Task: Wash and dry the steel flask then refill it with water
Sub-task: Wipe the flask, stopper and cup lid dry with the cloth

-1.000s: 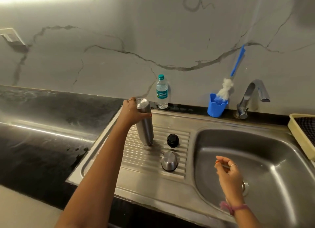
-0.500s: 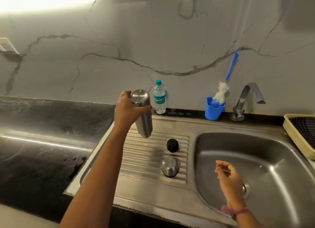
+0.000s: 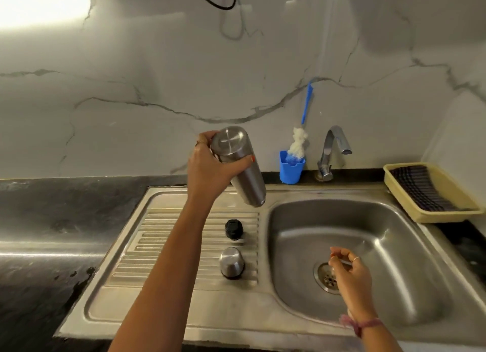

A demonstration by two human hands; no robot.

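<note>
1. Two bare hands are at work: the left hand (image 3: 210, 165) is wrapped round the upper body of the brushed steel cylindrical flask (image 3: 240, 165), thumb across the front and fingers behind; the right hand (image 3: 349, 270) hangs over the stainless steel sink basin (image 3: 302, 233), fingers loosely curled with thumb and forefinger close together; whether it pinches anything, I cannot tell.
2. The flask is held in the air, tilted, above the back of the ribbed steel draining board (image 3: 163, 236) near the basin's edge, its flat end uppermost and its lower end angled toward the basin; the mouth cannot be seen, so it seems to be upside down.
3. Its black round stopper (image 3: 234, 229) and domed steel cap (image 3: 231, 262) sit apart on the draining board, just beside each other; the curved chrome tap (image 3: 332, 151) shows no running water, so washing looks not yet begun.
4. Risks, as I judge them: a one-handed hold on smooth steel could slip once wet, dropping the flask onto the stopper or cap; swinging it rightward could knock the blue plastic cup (image 3: 290, 170) holding the blue-handled white bottle brush (image 3: 298, 141); the loose cap could roll into the basin if bumped.
</note>
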